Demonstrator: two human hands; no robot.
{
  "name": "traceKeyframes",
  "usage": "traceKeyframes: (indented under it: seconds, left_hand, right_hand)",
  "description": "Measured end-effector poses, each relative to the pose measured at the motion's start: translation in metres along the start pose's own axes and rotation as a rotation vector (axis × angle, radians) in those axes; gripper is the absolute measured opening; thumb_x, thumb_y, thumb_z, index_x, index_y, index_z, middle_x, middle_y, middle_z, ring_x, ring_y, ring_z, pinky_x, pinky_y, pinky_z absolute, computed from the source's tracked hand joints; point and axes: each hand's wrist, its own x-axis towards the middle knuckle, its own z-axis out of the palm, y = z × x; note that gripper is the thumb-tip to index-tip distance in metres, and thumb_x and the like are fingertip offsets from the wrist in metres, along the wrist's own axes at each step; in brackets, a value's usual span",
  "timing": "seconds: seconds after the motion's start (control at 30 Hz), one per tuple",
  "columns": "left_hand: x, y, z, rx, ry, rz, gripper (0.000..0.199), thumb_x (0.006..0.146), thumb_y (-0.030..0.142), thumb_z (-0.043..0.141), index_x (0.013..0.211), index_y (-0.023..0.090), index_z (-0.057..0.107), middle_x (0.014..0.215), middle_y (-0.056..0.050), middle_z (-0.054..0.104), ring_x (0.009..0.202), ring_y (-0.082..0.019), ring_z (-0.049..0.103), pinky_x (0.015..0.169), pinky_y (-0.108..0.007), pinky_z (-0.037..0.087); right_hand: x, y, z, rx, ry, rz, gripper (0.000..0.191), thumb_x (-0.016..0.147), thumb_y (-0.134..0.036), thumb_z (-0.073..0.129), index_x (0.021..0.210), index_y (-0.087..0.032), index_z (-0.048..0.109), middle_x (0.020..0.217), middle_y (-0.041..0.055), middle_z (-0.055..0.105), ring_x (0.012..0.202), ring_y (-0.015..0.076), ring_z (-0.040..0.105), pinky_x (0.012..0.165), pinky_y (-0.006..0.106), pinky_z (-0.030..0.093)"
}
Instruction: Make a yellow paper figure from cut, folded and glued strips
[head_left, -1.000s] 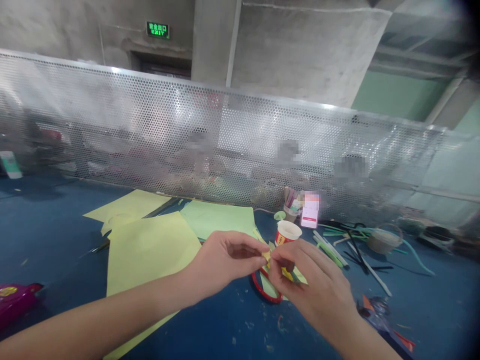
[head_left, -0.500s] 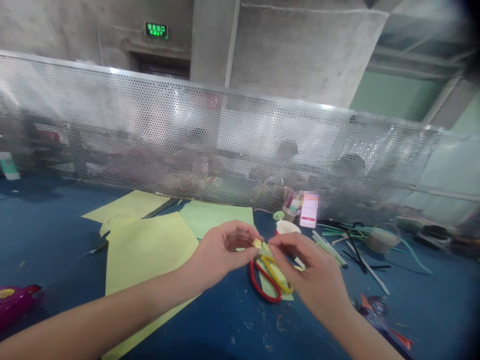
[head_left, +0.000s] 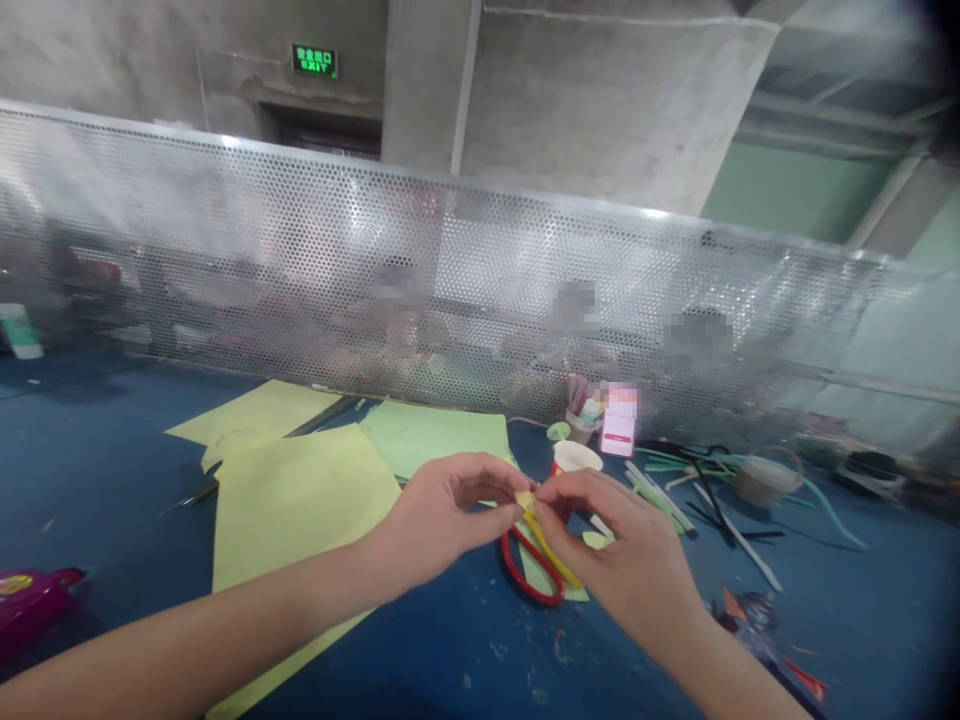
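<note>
Your left hand (head_left: 457, 510) and right hand (head_left: 626, 540) met, pinched on one small yellow scrap (head_left: 523, 498). Loop-handled red-and-yellow scissors (head_left: 546, 600) lay near.

So, the body here is just 2 arms and 2 hands, all bare. The left forearm (head_left: 225, 620) is the longer stretch in view, slim and smooth, narrowing a bit into the wrist before the left hand (head_left: 450, 512) widens out. The right forearm (head_left: 727, 660) only gets a short bit of frame, and it's bare too. The right hand (head_left: 630, 545) has a broad, smooth back, with long, slim fingers and a rounded base to the thumb. Both wrists are bare skin. Nails are too blurry to make out, and everything above the forearms is cropped out, so clothing's anyone's guess.
</note>
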Motion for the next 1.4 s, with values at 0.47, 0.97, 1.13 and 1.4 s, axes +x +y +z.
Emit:
traceKeyframes:
  seconds: [0.47,0.97,1.13,1.4]
  left_hand:
    - [-0.005,0.002,0.006,0.053,0.006,0.061,0.015,0.075,0.012,0.059,0.088,0.018,0.056,0.088,-0.001,0.062,0.083,-0.013,0.061,0.083,-0.029,0.047]
    - [-0.007,0.005,0.01,-0.174,-0.05,-0.082,0.02,0.07,0.014,0.069,0.085,0.016,0.056,0.082,-0.001,0.063,0.079,-0.012,0.061,0.079,-0.028,0.047]
    - [-0.006,0.007,0.011,-0.168,0.01,-0.087,0.014,0.071,0.015,0.068,0.081,0.015,0.058,0.08,0.001,0.062,0.077,-0.01,0.059,0.078,-0.025,0.046]
    - [0.0,0.006,0.005,-0.099,0.032,-0.072,0.02,0.074,0.017,0.065,0.094,0.017,0.061,0.09,-0.001,0.064,0.086,-0.011,0.059,0.083,-0.025,0.044]
  right_hand:
    - [-0.003,-0.004,0.001,-0.079,-0.034,-0.09,0.009,0.076,-0.01,0.054,0.073,-0.019,0.056,0.066,-0.002,0.057,0.06,0.0101,0.054,0.059,0.021,0.044]
    - [-0.007,0.0,0.001,-0.147,0.031,-0.261,0.014,0.077,-0.005,0.051,0.073,-0.018,0.047,0.064,-0.0017,0.05,0.061,0.0103,0.048,0.06,0.022,0.041]
    - [-0.007,-0.002,0.0,-0.084,0.032,-0.222,0.011,0.077,-0.007,0.055,0.078,-0.018,0.053,0.068,-0.0011,0.057,0.065,0.0106,0.053,0.065,0.022,0.043]
    - [0.001,0.003,-0.007,0.03,0.034,0.001,0.009,0.077,-0.012,0.06,0.08,-0.021,0.059,0.072,-0.0036,0.062,0.063,0.0073,0.056,0.062,0.017,0.044]
